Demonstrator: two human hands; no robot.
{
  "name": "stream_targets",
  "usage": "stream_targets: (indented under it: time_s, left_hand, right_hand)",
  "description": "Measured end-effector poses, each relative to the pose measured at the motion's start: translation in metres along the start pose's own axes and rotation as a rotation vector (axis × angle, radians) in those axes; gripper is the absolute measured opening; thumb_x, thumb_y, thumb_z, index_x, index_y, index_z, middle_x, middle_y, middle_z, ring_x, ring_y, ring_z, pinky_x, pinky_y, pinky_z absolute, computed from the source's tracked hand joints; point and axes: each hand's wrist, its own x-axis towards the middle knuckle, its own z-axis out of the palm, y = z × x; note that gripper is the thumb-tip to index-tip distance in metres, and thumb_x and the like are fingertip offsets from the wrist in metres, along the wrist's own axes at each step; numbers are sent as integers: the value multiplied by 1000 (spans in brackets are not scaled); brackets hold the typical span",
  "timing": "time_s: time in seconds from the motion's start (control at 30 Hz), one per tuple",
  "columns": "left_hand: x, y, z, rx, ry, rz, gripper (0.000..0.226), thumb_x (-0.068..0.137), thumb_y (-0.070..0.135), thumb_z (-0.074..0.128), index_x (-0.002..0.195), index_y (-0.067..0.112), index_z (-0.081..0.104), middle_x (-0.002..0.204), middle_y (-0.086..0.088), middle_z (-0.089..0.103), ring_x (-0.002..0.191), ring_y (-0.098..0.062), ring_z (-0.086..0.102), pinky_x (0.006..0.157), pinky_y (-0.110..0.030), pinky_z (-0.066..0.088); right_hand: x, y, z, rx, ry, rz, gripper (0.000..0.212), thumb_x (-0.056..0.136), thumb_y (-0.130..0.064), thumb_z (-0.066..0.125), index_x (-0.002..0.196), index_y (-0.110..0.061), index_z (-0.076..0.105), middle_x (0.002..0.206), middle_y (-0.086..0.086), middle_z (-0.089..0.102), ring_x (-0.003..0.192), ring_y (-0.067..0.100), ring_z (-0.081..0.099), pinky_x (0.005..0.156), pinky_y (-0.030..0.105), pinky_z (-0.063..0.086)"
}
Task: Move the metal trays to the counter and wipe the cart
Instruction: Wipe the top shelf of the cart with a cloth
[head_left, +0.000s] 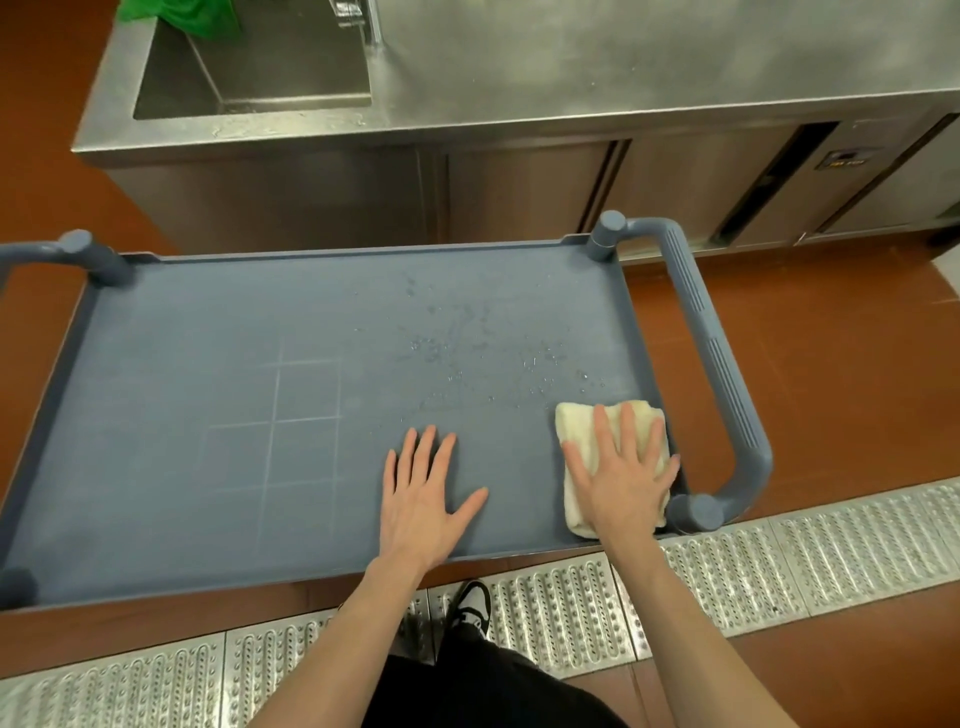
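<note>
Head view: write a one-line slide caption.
Right hand presses a cloth on the wet cart; left hand rests flat.

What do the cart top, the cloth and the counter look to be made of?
Cart top: likely moulded plastic, matte blue-grey, with a raised rim and pale scratch lines. Cloth: soft cream fabric, probably terry towel, folded and fuzzy-edged under the right hand. Counter: apparently stainless steel, a brushed grey sheen with dull reflections.
</note>
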Motion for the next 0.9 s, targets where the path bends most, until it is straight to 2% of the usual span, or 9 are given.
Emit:
stream_targets:
  time_s: [0.17,0.33,0.6,0.9]
  left_hand:
    - [2,-2,2,10,18,21,87,99,80,30,168,27,22,177,-3,14,164,-23,-1,132,-47,-2]
    - [-1,-1,7,18,20,23,87,99,79,29,168,25,23,176,-5,14,164,-25,-1,132,-50,1]
    - [0,0,6,22,9,17,87,99,77,29,168,25,20,177,-5,11,164,-24,-3,132,-49,0]
    - [0,1,1,-3,-7,4,88,97,80,31,168,30,19,177,1,8,164,-19,-6,133,-45,-3]
  right_hand:
    - [1,-3,4,29,33,-8,70,104,-69,26,165,-33,27,175,2,17,162,34,8,126,59,16]
    - [-11,-19,11,31,78,-70,65,106,-59,31,161,-25,40,171,5,29,160,33,20,122,59,26]
    - [-41,-84,25,40,52,-238,60,107,-55,34,159,-26,43,170,4,32,160,29,23,122,56,27]
    - [-22,-40,19,19,89,-149,64,105,-61,31,158,-27,45,169,1,34,158,30,25,124,55,26]
